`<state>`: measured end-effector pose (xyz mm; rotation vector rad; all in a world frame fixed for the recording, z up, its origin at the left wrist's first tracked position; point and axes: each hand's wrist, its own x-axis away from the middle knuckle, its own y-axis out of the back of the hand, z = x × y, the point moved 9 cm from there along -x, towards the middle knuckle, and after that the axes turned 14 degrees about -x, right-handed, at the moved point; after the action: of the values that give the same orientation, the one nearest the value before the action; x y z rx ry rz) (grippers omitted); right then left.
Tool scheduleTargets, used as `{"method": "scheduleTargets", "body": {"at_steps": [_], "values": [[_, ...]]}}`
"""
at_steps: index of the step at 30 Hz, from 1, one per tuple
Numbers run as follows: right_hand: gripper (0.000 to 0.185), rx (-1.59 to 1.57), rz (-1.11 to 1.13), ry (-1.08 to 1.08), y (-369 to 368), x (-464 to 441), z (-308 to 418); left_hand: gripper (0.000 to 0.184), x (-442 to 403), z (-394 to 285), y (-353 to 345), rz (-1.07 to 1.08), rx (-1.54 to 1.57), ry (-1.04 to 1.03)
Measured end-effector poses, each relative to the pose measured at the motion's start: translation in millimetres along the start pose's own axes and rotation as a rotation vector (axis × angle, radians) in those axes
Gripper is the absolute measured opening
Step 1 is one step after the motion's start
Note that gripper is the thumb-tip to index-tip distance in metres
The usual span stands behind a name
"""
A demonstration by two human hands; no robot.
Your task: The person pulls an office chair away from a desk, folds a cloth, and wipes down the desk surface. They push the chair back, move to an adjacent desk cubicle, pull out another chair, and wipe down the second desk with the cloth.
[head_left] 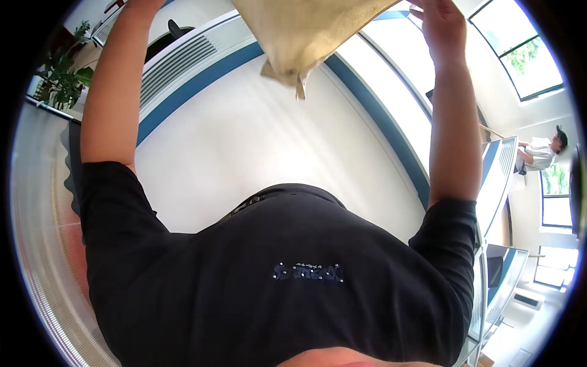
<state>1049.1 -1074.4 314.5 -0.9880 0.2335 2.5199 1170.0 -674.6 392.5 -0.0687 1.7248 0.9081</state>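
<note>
A tan, wrinkled piece of cloth-like material (312,30) hangs in the top middle, narrowing downward to a bunched corner with a short loose end. Its upper part is cut off by the frame. My right hand (441,27) is raised at the top right, close to the material's right edge. Its fingers are bent inward, and the fingertips run to the frame edge, so what they grip is hidden. Of my left hand (143,3) only the wrist end shows at the top left. Its fingers are out of view.
A white table surface (244,134) with blue edging lies before my body. Slatted grey panels (177,67) border it at the far left. Leafy plants (64,82) stand at the left. Another person (538,153) in a cap is off to the right, near windows (513,49).
</note>
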Motion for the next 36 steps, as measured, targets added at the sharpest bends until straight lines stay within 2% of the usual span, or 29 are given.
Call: {"method": "scheduleTargets", "body": {"at_steps": [2, 3, 4, 5, 7, 8, 9, 10, 11, 12, 13, 14, 15, 16, 17, 18, 19, 20, 21, 23, 25, 27, 28, 29, 31, 33, 34, 36], "values": [[0.028, -0.041, -0.013, -0.023, 15.4, 6.8, 15.7, 0.019, 5.4, -29.5, 23.4, -0.034, 0.021, -0.051], [0.036, 0.023, 0.028, -0.058, 18.9, 14.7, 21.1, 0.019, 11.5, -39.8, 30.2, -0.002, 0.042, -0.057], [0.044, 0.089, 0.071, -0.083, 50.2, 43.6, 32.2, 0.018, 29.5, -80.9, 30.2, 0.02, 0.06, -0.065], [0.04, 0.338, 0.053, 0.004, 52.4, 61.9, 49.2, 0.019, 42.7, -74.1, 29.4, -0.003, 0.267, 0.016], [0.039, 0.415, 0.167, -0.001, 53.9, 100.3, 54.2, 0.03, 85.1, -71.6, 36.5, 0.214, 0.101, 0.16], [0.031, 0.303, 0.272, 0.052, 61.0, 120.7, 42.8, 0.018, 116.7, -56.9, 30.8, 0.243, 0.125, -0.002], [0.029, 0.294, 0.285, -0.056, 64.3, 151.9, 38.9, 0.019, 148.3, -82.4, 22.3, 0.33, 0.447, 0.01], [0.025, 0.287, 0.434, 0.043, 68.8, 181.3, 28.0, 0.023, 174.8, -115.3, 19.7, 0.328, 0.5, -0.067], [0.021, 0.117, 0.504, -0.103, 69.7, 207.6, 17.2, 0.028, 206.2, -126.3, 4.6, 0.433, 0.549, -0.026], [0.019, 0.005, 0.471, -0.219, 74.7, 241.4, -5.0, 0.018, 244.8, -133.7, -14.4, 0.58, 0.547, 0.078], [0.019, -0.022, 0.508, -0.313, 83.7, 279.4, -41.8, 0.02, 283.5, -143.7, -33.1, 0.62, 0.475, 0.133], [0.017, 0.115, 0.557, -0.461, 89.1, 319.7, -66.9, 0.032, 350.2, -147.9, -70.2, 0.665, 0.534, 0.265], [0.015, 0.142, 0.608, -0.631, 89.7, 360.0, -96.4, 0.026, 420.9, -142.0, -103.4, 0.778, 0.592, 0.472], [0.015, 0.146, 0.642, -0.767, 97.5, 407.2, -134.8, 0.019, 482.2, -147.1, -128.1, 0.862, 0.534, 0.544], [0.019, 0.163, 0.712, -0.908, 96.7, 444.1, -156.8, 0.015, 544.4, -155.7, -149.5, 1.073, 0.518, 0.649], [0.021, 0.17, 0.755, -1.006, 90.9, 472.1, -174.2, 0.014, 596.8, -156.2, -159.0, 1.162, 0.571, 0.76], [0.021, 0.165, 0.708, -1.027, 82.9, 493.4, -185.2, 0.015, 647.4, -150.6, -164.3, 1.167, 0.573, 0.849], [0.022, 0.158, 0.685, -1.028, 67.6, 513.8, -200.2, 0.017, 643.6, -151.6, -150.9, 1.221, 0.438, 0.713], [0.023, 0.174, 0.682, -1.026, 62.6, 531.2, -203.2, 0.019, 647.8, -161.2, -144.9, 1.216, 0.439, 0.65], [0.023, 0.187, 0.677, -1.03, 60.8, 540.4, -205.3, 0.021, 643.5, -177.6, -140.6, 1.222, 0.457, 0.637], [0.024, 0.264, 0.737, -1.126, 73.0, 547.3, -199.9, 0.022, 635.2, -192.6, -134.3, 1.211, 0.457, 0.656], [0.025, 0.2, 0.843, -1.178, 75.8, 537.1, -192.4, 0.022, 634.6, -193.1, -130.5, 1.458, 0.595, 0.846], [0.025, 0.142, 0.94, -1.221, 71.4, 526.8, -185.2, 0.022, 626.4, -190.5, -125.2, 1.448, 0.591, 0.858], [0.026, 0.082, 0.997, -1.296, 69.6, 518.3, -176.2, 0.023, 631.4, -197.2, -116.5, 1.555, 0.686, 0.946], [0.026, 0.079, 1.063, -1.235, 69.6, 501.2, -175.2, 0.021, 613.0, -209.7, -101.8, 1.722, 0.767, 1.049], [0.027, 0.045, 1.14, -1.171, 73.0, 499.2, -177.6, 0.02, 618.4, -214.6, -106.7, 1.684, 0.765, 1.103], [0.027, 0.037, 1.142, -1.223, 73.1, 502.8, -187.8, 0.019, 621.2, -213.1, -104.7, 1.652, 0.765, 1.151], [0.026, 0.049, 1.022, -1.222, 70.8, 488.0, -197.0, 0.02, 615.2, -198.9, -103.6, 1.459, 0.715, 1.252]]}}
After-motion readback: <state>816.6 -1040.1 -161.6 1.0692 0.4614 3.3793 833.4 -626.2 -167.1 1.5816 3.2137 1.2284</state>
